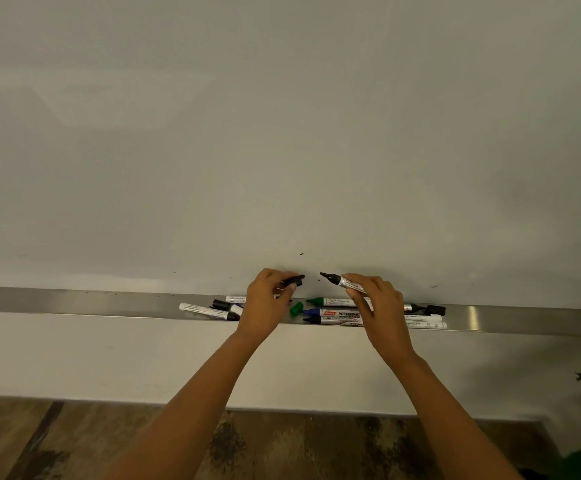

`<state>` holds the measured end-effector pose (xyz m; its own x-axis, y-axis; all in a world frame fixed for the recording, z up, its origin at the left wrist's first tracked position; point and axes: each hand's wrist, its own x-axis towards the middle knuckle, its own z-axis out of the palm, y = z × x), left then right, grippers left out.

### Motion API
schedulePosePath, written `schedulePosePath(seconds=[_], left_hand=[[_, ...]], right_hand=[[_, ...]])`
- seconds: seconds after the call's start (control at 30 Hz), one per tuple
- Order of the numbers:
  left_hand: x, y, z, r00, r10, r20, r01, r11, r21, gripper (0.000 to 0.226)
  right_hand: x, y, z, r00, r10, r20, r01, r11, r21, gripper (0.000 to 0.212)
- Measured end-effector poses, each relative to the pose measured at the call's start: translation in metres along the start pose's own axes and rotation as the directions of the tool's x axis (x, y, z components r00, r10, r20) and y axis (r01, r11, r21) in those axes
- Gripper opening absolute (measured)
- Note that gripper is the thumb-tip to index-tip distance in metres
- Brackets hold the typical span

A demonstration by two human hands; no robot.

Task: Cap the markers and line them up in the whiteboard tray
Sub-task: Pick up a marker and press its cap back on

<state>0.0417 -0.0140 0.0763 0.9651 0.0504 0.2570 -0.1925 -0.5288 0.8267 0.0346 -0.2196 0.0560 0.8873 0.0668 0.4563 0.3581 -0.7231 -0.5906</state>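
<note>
Black plastic, the cap (294,281) is pinched between the thumb and curled fingers (284,296) of the left hand (268,301), just above the tray (74,301). Its short cylinder lies almost level, with its long axis running left to right.

Facing it across a small gap is the black marker (341,281), held in the right hand (377,301), whose fingers (354,291) close round the white, printed barrel. The marker is uncapped. Its dark cone tip points left and slightly up toward the cap, and the barrel slopes down to the right into the hand. Cap and tip are near each other but apart.

The tray is a long strip of brushed metal running level along the foot of the whiteboard (282,133), a smooth, pale surface with a few small dark flecks. More markers lie loose in the tray, mostly lengthwise. A green marker (330,301), a blue marker (317,311) and another black-tipped marker (313,320) lie between the hands, bare tips pointing left. A loose green cap (296,309) lies just left of them. Left of the left hand, a white-barrelled marker (206,311) lies slightly aslant. Beyond the right hand, at the far end, sits a separate black cap (436,310). Below is a plain wall, then a worn wooden floor (39,438).
</note>
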Motion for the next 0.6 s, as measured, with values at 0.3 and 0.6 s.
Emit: schedulePosePath(seconds=[0.3, 0.6], left_hand=[[-0.001, 0.022, -0.014, 0.967, -0.130, 0.219, 0.206, 0.906, -0.369, 0.022], [0.004, 0.033, -0.014, 0.965, -0.149, 0.218, 0.235, 0.860, -0.453, 0.020]], right_hand=[[0.009, -0.012, -0.011, 0.994, -0.105, 0.031, 0.108, 0.980, -0.168, 0.036], [0.018, -0.029, -0.023, 0.969, -0.245, 0.034, 0.246, 0.945, -0.214, 0.038]])
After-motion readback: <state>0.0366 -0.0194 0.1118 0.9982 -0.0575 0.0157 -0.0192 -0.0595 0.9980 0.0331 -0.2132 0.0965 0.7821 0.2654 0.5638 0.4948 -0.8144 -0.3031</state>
